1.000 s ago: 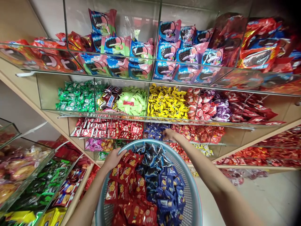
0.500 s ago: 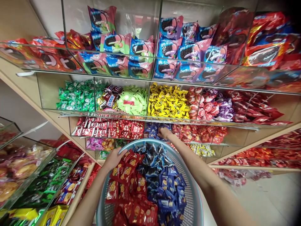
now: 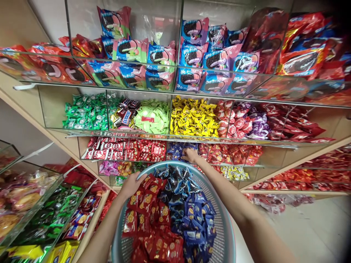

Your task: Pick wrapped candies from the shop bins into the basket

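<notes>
Left hand (image 3: 131,184) gripped the rim of the pale perforated plastic basket (image 3: 222,223), heaped with glossy red and blue packets | right hand (image 3: 191,155) reached just beyond the basket into the blue packets (image 3: 175,150) in a shelf bin, grip unclear | clear-fronted wooden shelves (image 3: 315,155) held crinkly wrapped sweets; pale floor on the right.
</notes>
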The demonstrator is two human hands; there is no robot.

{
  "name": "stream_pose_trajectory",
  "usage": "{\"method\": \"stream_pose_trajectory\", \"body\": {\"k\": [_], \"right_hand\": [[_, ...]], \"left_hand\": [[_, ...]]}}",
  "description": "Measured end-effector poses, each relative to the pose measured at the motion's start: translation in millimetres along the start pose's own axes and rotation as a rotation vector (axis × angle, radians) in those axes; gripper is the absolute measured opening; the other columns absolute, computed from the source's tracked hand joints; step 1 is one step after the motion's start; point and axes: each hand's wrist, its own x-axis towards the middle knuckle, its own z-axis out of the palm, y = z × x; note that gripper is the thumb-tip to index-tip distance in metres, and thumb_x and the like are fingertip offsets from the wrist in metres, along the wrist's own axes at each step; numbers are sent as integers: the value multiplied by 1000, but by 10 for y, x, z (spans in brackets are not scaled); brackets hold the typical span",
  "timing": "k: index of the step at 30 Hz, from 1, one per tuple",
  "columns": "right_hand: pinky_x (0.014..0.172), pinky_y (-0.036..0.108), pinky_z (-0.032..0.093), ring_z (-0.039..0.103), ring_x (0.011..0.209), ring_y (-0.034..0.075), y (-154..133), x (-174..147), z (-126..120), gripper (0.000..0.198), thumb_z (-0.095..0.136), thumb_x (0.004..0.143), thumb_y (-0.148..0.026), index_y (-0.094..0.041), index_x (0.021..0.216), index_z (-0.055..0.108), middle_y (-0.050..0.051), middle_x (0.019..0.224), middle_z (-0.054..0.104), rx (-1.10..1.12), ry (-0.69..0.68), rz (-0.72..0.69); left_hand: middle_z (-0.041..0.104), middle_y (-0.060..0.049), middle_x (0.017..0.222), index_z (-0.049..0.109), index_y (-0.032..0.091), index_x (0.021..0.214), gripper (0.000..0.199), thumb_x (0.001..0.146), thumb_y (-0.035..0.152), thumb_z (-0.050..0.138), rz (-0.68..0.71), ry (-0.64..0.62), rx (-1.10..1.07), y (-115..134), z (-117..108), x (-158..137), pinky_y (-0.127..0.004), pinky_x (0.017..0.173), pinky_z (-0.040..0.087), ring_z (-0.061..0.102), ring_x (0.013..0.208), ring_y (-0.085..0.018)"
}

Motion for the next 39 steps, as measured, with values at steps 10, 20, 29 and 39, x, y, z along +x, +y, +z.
{"method": "stream_pose_trajectory", "body": {"k": [10,20,29,39], "right_hand": [[67,25,40,53,74,14,204,-862,-548,25,50,86,-41,-17,85,54,2,81,59,444,162,-206],[58,24,33,43,66,12,66,-1641,-289,28,67,73,-41,-16,77,54,-2,72,50,543,-487,-324],[53,23,30,45,65,13,-28,-1701,-223,40,72,65,-24,-17,99,52,-2,73,49,340,-502,-272],[64,26,41,59,78,19,-7,-1640,-392,33,63,77,-42,-17,98,61,7,90,65,270,-353,-258]], "left_hand": [[46,3,59,49,19,73,43,83,60,36,10,-8,5,-22,-9,24,-26,57,33,49,58,-17],[58,-2,74,55,18,84,48,82,62,34,5,-23,16,-52,0,31,-28,62,37,55,70,-21],[57,-1,61,60,18,81,51,79,64,38,-23,11,27,-61,3,43,-28,59,39,56,64,-22],[54,0,61,58,19,81,48,81,61,37,2,7,18,-54,5,43,-27,56,36,53,61,-20]]}}
